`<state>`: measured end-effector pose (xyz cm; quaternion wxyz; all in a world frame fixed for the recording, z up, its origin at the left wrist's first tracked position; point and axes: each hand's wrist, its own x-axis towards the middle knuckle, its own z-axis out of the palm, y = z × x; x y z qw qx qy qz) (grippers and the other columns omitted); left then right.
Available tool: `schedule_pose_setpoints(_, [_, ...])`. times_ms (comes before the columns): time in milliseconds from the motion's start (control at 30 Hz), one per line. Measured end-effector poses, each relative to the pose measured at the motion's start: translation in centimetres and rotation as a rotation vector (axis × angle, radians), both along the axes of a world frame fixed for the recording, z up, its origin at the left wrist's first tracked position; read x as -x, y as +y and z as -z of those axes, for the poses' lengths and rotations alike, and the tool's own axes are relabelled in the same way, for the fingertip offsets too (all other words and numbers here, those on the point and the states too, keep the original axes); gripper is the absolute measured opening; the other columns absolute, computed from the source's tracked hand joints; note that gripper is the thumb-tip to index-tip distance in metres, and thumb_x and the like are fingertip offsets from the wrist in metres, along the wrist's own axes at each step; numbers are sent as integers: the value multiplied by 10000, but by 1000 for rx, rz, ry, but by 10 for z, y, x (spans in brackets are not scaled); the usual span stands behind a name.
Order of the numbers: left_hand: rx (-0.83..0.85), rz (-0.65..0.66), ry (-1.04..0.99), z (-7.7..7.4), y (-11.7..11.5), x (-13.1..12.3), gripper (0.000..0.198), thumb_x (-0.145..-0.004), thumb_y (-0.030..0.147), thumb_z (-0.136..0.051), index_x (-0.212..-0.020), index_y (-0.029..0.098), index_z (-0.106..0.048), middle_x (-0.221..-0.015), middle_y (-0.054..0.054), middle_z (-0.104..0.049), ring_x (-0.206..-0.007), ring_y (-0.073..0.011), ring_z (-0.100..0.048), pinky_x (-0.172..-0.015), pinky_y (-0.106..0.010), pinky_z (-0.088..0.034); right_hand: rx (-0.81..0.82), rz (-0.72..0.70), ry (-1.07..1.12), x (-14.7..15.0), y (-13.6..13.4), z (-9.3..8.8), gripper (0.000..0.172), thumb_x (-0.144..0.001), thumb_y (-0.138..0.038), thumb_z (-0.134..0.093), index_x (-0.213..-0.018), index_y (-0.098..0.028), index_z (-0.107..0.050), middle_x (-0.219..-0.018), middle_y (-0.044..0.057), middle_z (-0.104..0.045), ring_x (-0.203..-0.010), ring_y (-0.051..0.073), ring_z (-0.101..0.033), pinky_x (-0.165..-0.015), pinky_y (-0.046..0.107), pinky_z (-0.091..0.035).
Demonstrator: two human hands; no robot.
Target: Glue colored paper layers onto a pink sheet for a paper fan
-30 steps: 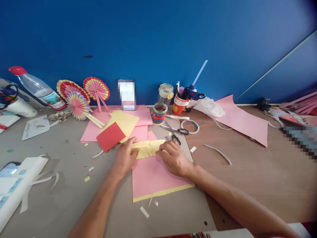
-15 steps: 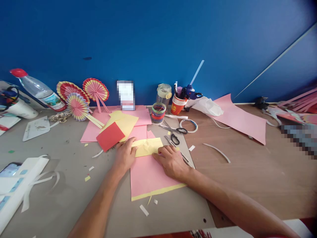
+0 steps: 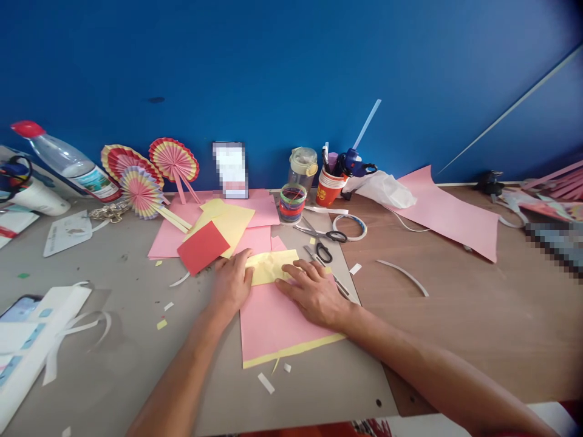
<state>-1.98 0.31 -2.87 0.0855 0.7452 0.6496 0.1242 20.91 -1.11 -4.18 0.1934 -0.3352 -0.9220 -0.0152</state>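
Note:
A pink sheet of paper [image 3: 273, 325] with a yellow lower edge lies flat in front of me. Its far end is turned over into a creased yellow fold [image 3: 262, 267]. My left hand [image 3: 233, 282] grips the left end of this fold, thumb on the near side and fingers at the far edge. On the fold's right part rests my right hand [image 3: 314, 291], fingers apart and stretched out, pressing on the paper. A red paper piece [image 3: 203, 249] is just beyond my left hand. Scissors [image 3: 322, 243] and a craft knife [image 3: 341, 288] lie by my right hand.
Paper fans [image 3: 174, 161] lean at the back left beside a tilted bottle [image 3: 77, 170]. A phone [image 3: 231, 173], a jar [image 3: 292, 203], a red paper cup [image 3: 328, 188] and a tape roll [image 3: 362, 227] stand or lie behind. Another pink sheet [image 3: 450, 212] is at right.
My right hand has shifted slightly left along the yellow fold and its fingers have spread. My left hand stays at the fold's left end. The view has moved slightly.

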Motion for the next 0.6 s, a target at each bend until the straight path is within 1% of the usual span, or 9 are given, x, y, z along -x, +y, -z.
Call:
schedule_pose_setpoints(33, [-11, 4, 14, 1, 0, 0, 339, -900, 197, -403, -1228, 207, -483, -1195, -95, -644, -1058, -238, -602, -964, -376, -339, 8, -36, -7, 0, 1, 0, 314, -919, -242, -490, -1214, -246, -597, -1331, 80, -524, -1226, 308, -378, -949, 481, -335])
schedule_pose_setpoints(100, [-21, 16, 47, 2, -1, 0, 342, -897, 184, -401, -1228, 204, -485, -1155, -101, -653, -1044, -245, -604, -948, -389, -338, 47, -72, -37, -1, 3, 1, 352, -929, -340, -488, -1248, -224, -582, -1387, 81, -496, -1298, 339, -317, -1007, 525, -293])
schedule_pose_setpoints(233, [-60, 38, 95, 3, -2, 0, 346, -891, 169, -412, -1228, 196, -482, -1092, -99, -667, -995, -246, -612, -909, -398, -352, 142, -32, -117, -1, 5, 0, 449, -914, -434, -503, -1308, -223, -545, -1437, 105, -448, -1369, 374, -236, -1071, 592, -212])
schedule_pose_setpoints(400, [-210, 21, 161, 9, -2, -1, 355, -864, 147, -450, -1214, 184, -498, -947, -74, -654, -889, -235, -610, -871, -399, -374, 184, -14, -184, 0, 5, -1, 513, -922, -504, -452, -1355, -235, -505, -1490, 119, -369, -1404, 387, -175, -1101, 604, -167])
schedule_pose_setpoints(500, [-261, 19, 198, 10, -4, -4, 386, -853, 132, -463, -1236, 180, -492, -974, -91, -616, -928, -244, -583, -862, -394, -385, 191, 6, -193, 0, 5, 0, 548, -924, -526, -429, -1385, -232, -471, -1505, 129, -340, -1410, 391, -158, -1105, 606, -158])
schedule_pose_setpoints(600, [-288, -7, 212, 10, -6, -8, 433, -854, 126, -469, -1284, 174, -469, -1044, -117, -573, -967, -260, -553, -843, -389, -404, 188, -29, -186, 0, 6, 0, 554, -934, -539, -399, -1415, -264, -424, -1532, 128, -283, -1417, 398, -128, -1097, 626, -139])
